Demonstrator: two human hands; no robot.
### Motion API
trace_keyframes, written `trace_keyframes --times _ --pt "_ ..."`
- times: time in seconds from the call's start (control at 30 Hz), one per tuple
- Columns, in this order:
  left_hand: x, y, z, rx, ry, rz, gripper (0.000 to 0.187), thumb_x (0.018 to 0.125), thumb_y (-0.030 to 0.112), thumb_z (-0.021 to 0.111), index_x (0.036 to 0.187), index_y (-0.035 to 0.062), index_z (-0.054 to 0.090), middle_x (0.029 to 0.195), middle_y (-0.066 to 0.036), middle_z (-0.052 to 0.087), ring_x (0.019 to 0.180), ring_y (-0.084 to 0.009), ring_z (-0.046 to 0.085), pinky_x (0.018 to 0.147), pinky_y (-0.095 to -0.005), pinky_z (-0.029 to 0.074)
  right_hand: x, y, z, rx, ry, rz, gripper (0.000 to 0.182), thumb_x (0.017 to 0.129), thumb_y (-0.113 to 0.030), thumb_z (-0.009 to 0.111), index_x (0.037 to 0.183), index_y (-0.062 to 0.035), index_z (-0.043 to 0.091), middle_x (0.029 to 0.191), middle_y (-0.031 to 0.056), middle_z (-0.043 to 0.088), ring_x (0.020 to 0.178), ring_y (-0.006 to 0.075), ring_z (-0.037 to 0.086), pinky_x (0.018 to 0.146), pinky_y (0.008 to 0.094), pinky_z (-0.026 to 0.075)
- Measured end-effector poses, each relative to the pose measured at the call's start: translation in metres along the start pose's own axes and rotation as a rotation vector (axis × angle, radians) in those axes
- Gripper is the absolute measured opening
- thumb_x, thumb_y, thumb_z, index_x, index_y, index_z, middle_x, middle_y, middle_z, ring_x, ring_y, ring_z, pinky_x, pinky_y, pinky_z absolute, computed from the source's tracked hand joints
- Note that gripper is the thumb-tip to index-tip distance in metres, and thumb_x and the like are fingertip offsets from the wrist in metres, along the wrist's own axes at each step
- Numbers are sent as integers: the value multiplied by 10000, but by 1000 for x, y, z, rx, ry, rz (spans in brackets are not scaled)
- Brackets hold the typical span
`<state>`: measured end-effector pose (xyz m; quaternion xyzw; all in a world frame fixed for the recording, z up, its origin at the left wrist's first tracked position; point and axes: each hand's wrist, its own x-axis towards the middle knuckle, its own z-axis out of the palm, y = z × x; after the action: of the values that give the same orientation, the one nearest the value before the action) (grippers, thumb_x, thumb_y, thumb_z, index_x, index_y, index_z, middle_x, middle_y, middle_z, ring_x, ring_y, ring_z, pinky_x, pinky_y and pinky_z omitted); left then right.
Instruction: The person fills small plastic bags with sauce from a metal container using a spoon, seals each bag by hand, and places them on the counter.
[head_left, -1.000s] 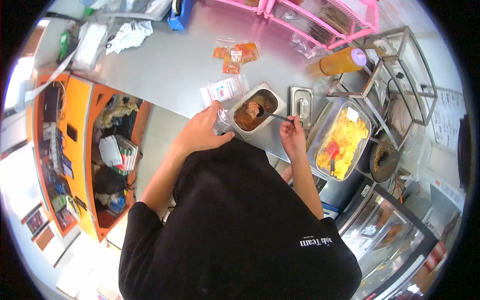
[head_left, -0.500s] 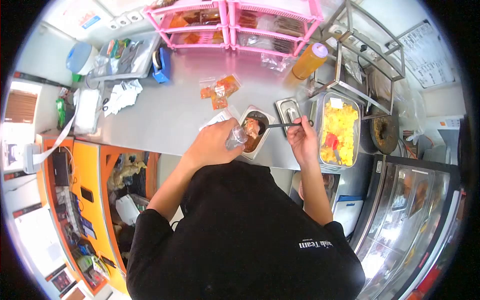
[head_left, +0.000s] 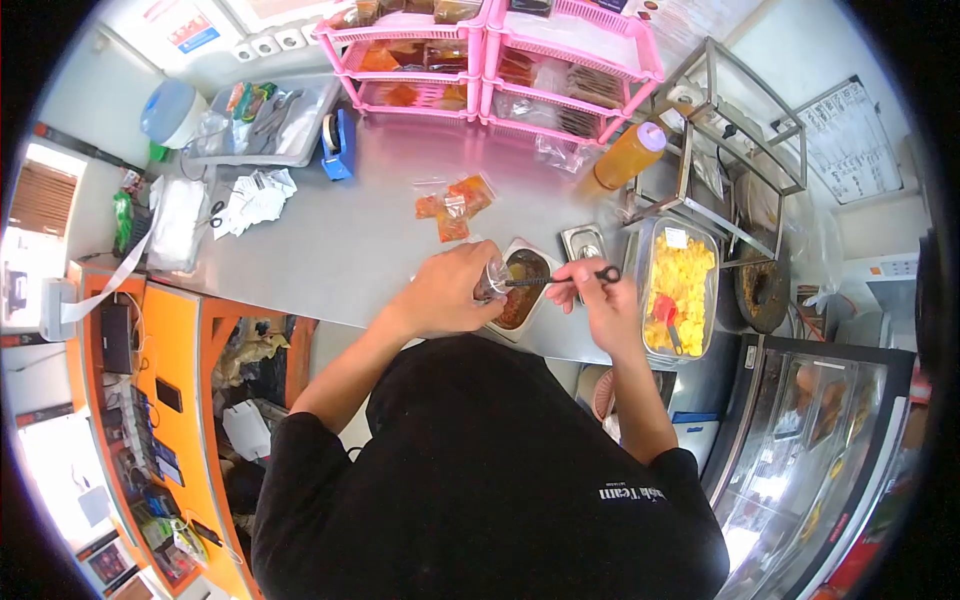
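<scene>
While the left hand [head_left: 450,292] is closed round a small clear bag [head_left: 493,280] over the steel sauce pan [head_left: 523,290], the right hand [head_left: 598,298] pinches a dark spoon [head_left: 545,281] by its handle end. The bag looks thin, limp and slippery, best gripped near its mouth.

Bright, sharp — fisheye-warped, dark-vignetted edges
</scene>
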<state>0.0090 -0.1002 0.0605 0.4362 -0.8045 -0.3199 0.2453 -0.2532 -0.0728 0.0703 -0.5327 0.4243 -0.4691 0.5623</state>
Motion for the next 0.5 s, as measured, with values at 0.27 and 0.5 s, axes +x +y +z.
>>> trace_keyframes --times 0.27,0.5 --pt "-14 -25 30 -441 170 50 414 819 127 808 1155 45 580 1008 -175 706 911 -372 711 813 -422 552 19 -82 39 -688 -389 -602 159 851 -79 821 975 -41 728 846 82 719 722 282 660 640 369 521" --pt "-20 -27 33 -453 224 0 433 778 83 794 1161 19 602 967 -167 696 923 -309 712 837 -394 557 38 -98 53 -731 -507 -564 135 857 -96 809 939 -50 712 823 81 695 721 288 653 624 378 505"
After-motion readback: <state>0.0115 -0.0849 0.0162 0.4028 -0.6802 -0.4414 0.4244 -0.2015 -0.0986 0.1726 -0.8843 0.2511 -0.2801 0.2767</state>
